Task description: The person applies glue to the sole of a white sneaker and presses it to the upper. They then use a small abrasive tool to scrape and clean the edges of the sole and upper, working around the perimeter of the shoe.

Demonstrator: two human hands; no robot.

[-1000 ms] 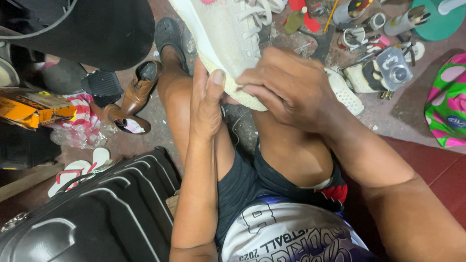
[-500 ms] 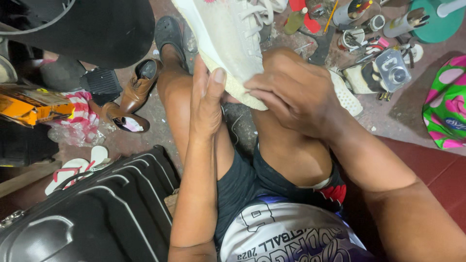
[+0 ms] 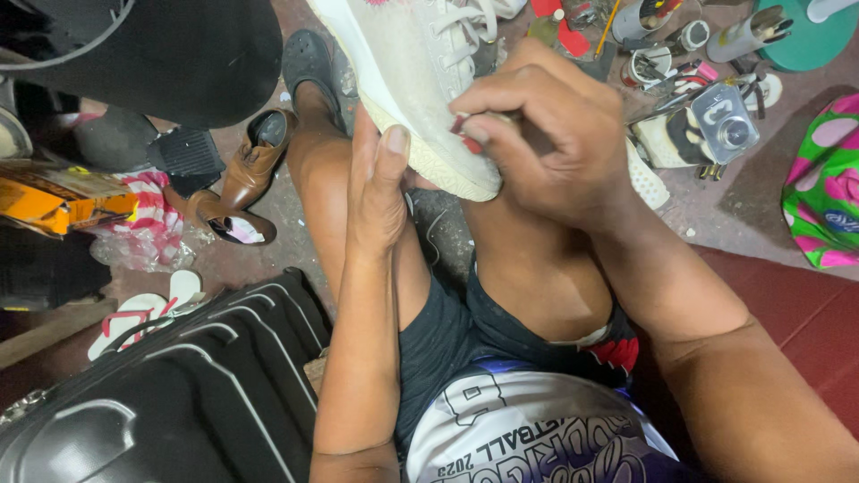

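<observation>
A white lace-up sneaker (image 3: pixel 407 67) lies sole-down across my knees, its heel end toward me. My left hand (image 3: pixel 376 192) props it from below, palm against the sole edge, thumb up on the side. My right hand (image 3: pixel 546 130) rests on the heel end with fingers curled, pinching a small red-tipped thing (image 3: pixel 467 141) against the shoe's upper near the sole line. What that thing is I cannot make out. My bare legs sit under the shoe.
A black hard suitcase (image 3: pixel 170 394) fills the lower left. A brown leather shoe (image 3: pixel 242 174), flip-flops (image 3: pixel 143 313) and a yellow box (image 3: pixel 49 201) lie left. Tins, tools and a metal can (image 3: pixel 725 121) crowd the upper right, beside a green-pink bag (image 3: pixel 828 179).
My right hand has shifted up and left along the heel, and the red-tipped thing between its fingers now shows against the shoe. The sneaker has tilted slightly; my left hand stays.
</observation>
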